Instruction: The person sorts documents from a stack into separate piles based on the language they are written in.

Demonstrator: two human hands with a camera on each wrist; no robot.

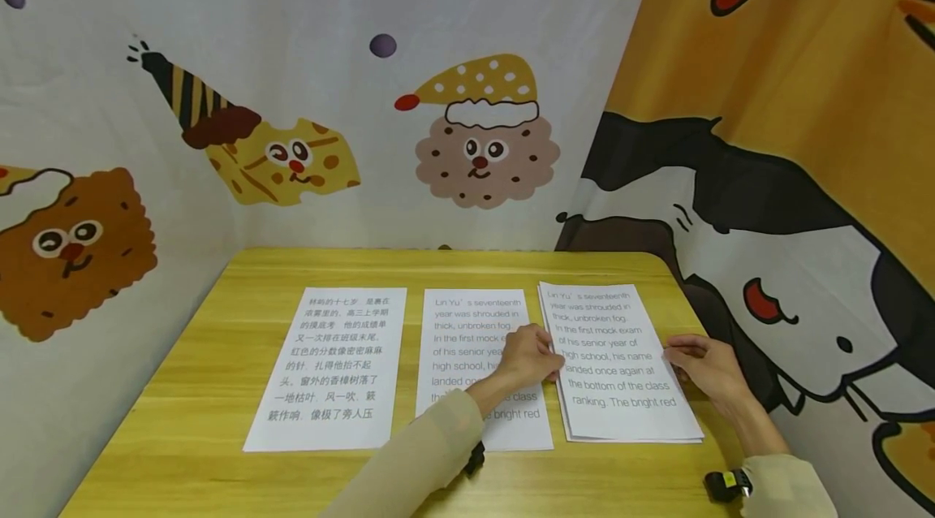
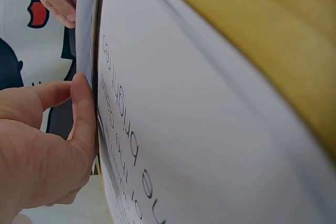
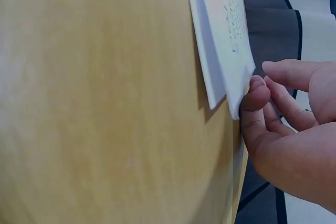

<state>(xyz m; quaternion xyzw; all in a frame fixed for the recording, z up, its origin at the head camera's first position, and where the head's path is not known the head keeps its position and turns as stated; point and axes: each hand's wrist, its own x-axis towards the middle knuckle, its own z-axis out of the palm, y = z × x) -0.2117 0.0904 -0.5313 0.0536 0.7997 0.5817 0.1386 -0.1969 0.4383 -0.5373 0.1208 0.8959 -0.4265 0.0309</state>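
Note:
At the right of the table lies a small stack of printed sheets (image 1: pixel 617 376), English text on top. The top sheet sits slightly askew over the paper beneath, and a gap shows between layers in the right wrist view. My left hand (image 1: pixel 527 357) touches the stack's left edge with its fingertips, reaching across the middle sheet (image 1: pixel 482 437). In the left wrist view its thumb and index finger (image 2: pixel 84 108) meet beside the paper's edge. At the opposite edge is my right hand (image 1: pixel 708 372), fingertips touching the paper, with thumb and fingers apart in the right wrist view.
A sheet with Chinese text (image 1: pixel 325 372) lies at the left of the wooden table (image 1: pixel 183 388). Behind the table hangs a curtain (image 1: pixel 307 6) with cartoon prints. A black wrist device (image 1: pixel 723 487) is on the right forearm.

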